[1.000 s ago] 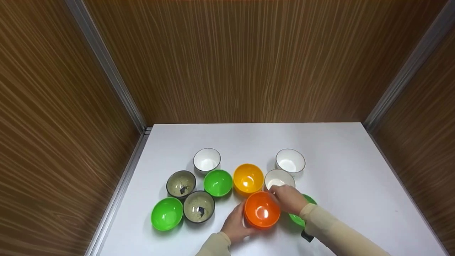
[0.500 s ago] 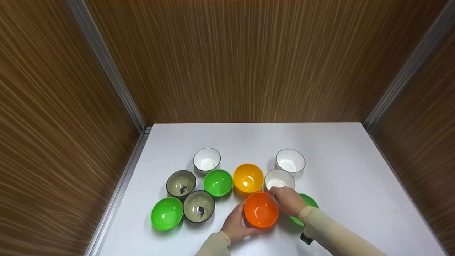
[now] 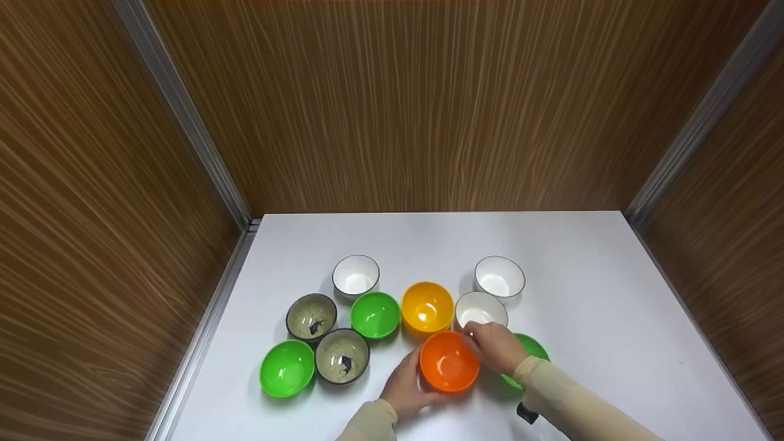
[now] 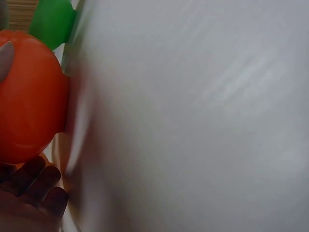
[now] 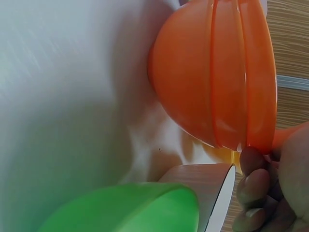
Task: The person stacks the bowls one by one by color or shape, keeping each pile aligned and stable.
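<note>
Orange bowl (image 3: 449, 362) sits on white counter (image 3: 600, 318), just in front of yellow bowl (image 3: 427, 307). We see left hand (image 3: 405, 386) cupping its near-left side, fingers curled on wall. Right hand (image 3: 497, 346) pinches its right rim, fingertips (image 5: 252, 162) on edge. White bowl (image 3: 481, 308) just behind right hand; green bowl (image 3: 531, 350) partly under that wrist.

Both hands closing in from either side

The left hand (image 3: 405, 387) is reaching forward out of a pale sleeve, its fingers (image 4: 36, 186) cupping upward with the tips curling together. The right hand (image 3: 497, 346) is coming in across from the other side, its fingers (image 5: 253, 186) bending down at the knuckles, the forearm angling back toward the body.
</note>
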